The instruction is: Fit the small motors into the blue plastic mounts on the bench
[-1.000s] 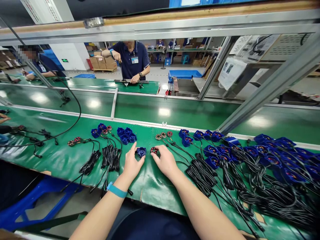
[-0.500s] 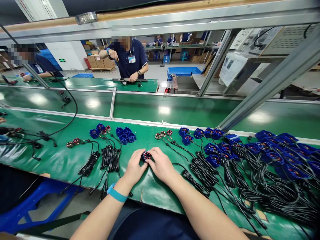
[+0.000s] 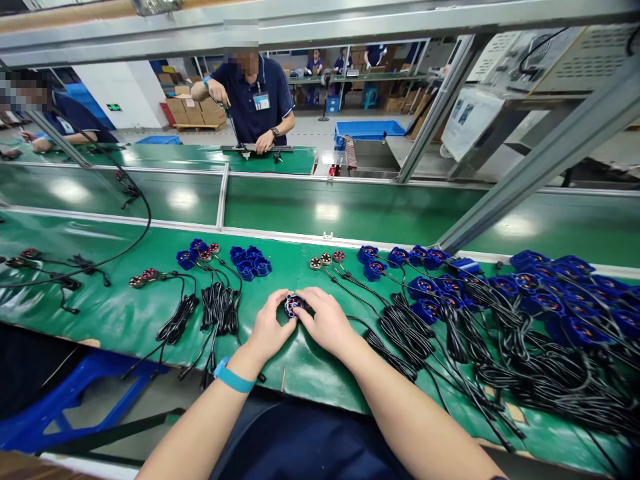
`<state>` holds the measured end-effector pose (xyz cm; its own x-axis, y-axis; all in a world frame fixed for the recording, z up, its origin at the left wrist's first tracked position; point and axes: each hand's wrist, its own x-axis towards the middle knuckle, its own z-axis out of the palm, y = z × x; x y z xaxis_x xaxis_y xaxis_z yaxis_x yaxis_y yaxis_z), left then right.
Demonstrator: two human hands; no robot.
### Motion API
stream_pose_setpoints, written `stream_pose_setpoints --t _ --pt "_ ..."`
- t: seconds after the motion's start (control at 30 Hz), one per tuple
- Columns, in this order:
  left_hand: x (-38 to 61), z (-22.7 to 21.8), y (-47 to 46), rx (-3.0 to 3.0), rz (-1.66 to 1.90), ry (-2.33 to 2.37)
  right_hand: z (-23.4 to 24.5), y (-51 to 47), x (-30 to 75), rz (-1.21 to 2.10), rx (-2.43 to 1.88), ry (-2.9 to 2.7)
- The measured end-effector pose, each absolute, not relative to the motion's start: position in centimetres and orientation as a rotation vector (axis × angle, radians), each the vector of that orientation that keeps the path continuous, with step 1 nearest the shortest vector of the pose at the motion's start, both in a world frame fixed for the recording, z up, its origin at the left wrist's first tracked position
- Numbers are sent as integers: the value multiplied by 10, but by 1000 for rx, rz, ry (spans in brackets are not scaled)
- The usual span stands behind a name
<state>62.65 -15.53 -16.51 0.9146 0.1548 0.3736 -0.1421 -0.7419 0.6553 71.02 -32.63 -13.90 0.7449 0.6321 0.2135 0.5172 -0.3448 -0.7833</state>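
Currently, L hand [image 3: 270, 328] & R hand [image 3: 327, 321] on rnd blue unit [image 3: 293, 306], approx. ctr of green bench [image 3: 310, 373].
Both hands part-closed: L thumb + fingers curve round unit's L side; R thumb on its top, R fingers bent at its R side; whether unit touches bench, cannot tell. Beyond, slightly L: blue housings [image 3: 246, 269], hollow, lobed rims. Beyond, slightly R: 3 disc-shaped motors [image 3: 326, 258], metal w/ red segments, on thin blk leads. Coiled blk cables [image 3: 220, 310] lie L; looped cable bundles [image 3: 400, 327] R, nr R forearm, then overlapping pile of blue parts [image 3: 547, 305]. Alum. strut [image 3: 530, 163], grooved, crosses R side diag., hiding part of background; blk cord [image 3: 150, 212] arcs over bench at L. Bench cover: glossy, wrinkled nr front edge.
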Motion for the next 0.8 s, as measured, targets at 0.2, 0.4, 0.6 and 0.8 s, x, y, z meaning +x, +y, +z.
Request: stream_pose_setpoints --t 0.2,0.4,0.6,0.8 --pt "629 -159 -156 2527 569 -164 -125 -351 727 477 -2114 -757" --pt "631 -157 -154 2492 618 -212 -128 -357 734 537 -1790 -683" --pt "635 -163 -148 2542 542 -82 -135 -349 734 520 -1866 -692" --pt "628 -162 -151 2551 511 -119 -134 -337 728 472 -1944 -635"
